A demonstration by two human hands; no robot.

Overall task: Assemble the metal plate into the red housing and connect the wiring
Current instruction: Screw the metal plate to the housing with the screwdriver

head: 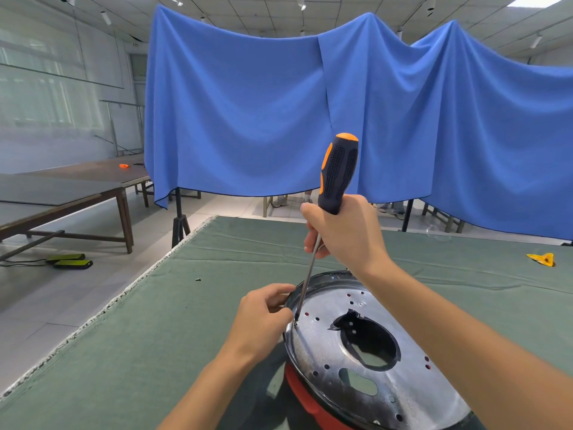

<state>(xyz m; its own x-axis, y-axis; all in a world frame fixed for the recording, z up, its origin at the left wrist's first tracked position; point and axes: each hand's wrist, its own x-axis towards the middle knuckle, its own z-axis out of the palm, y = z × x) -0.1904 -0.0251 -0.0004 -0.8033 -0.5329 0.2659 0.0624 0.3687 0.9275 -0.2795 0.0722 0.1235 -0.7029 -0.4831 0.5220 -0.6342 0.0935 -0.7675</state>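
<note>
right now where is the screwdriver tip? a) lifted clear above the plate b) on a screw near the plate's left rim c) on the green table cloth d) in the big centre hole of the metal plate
b: the screwdriver tip meets a small screw near the metal plate's left rim, beside the left hand.

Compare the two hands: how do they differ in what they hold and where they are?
The right hand is raised above the metal plate and grips the screwdriver low on its handle; the left hand sits lower, at the plate's left rim. The right hand wraps a large tool; the left hand's fingertips pinch close to the screwdriver's tip. Both work at one spot on the plate.
</note>
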